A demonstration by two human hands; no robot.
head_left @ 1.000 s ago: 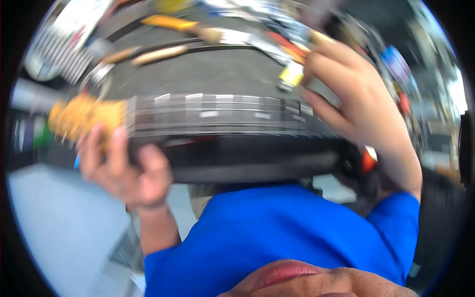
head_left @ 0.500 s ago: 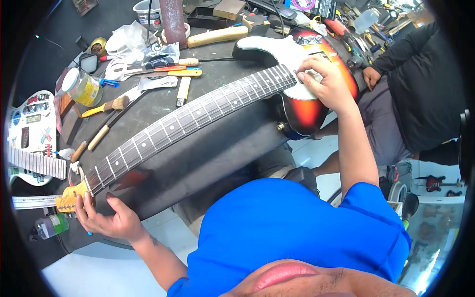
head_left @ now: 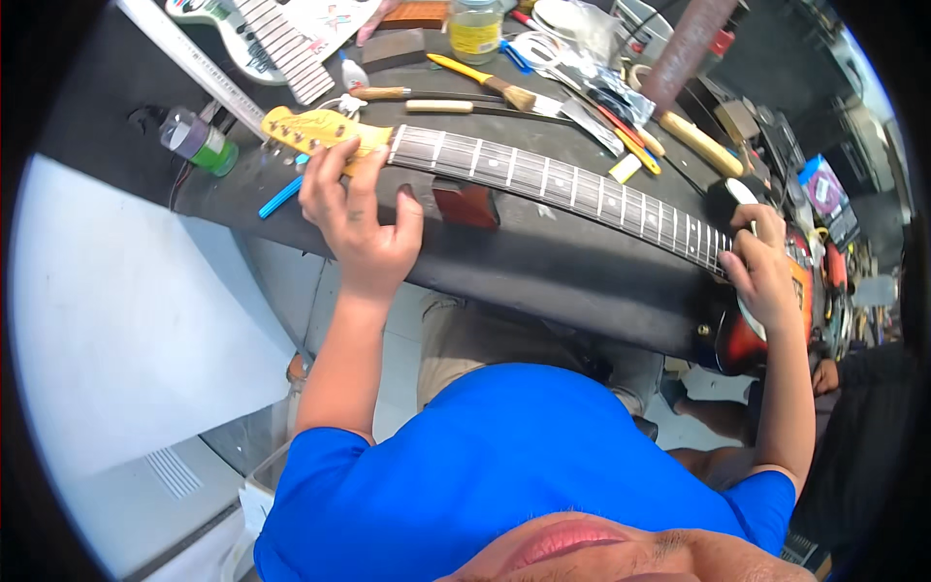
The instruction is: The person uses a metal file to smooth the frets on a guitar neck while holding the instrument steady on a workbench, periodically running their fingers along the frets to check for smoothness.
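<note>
An electric guitar lies across the dark bench, its sunburst body point(head_left: 745, 341) at the right and partly hidden. Its dark fretboard point(head_left: 572, 189) runs left to a yellowish wooden headstock point(head_left: 315, 126). My left hand point(head_left: 364, 228) is open at the headstock, with fingertips touching it near the nut and the thumb standing apart below the neck. Over the strings at the body end of the fretboard, my right hand point(head_left: 764, 267) has its fingers curled in. Whether it pinches anything small is hidden. A reddish-brown block point(head_left: 465, 204) sits under the neck near the headstock.
Behind the neck lie a yellow-handled brush point(head_left: 485, 80), a wooden-handled tool point(head_left: 441, 106), a glass jar point(head_left: 475, 34) and a metal post point(head_left: 689, 53). A stickered white guitar body point(head_left: 339, 24) is at the far left, near a green-labelled bottle point(head_left: 199, 141). Another person's dark clothing point(head_left: 868, 427) shows at right.
My view has swung left, so the guitar now slants down to the right. My left hand stays by the headstock and my right hand by the fretboard's body end.
</note>
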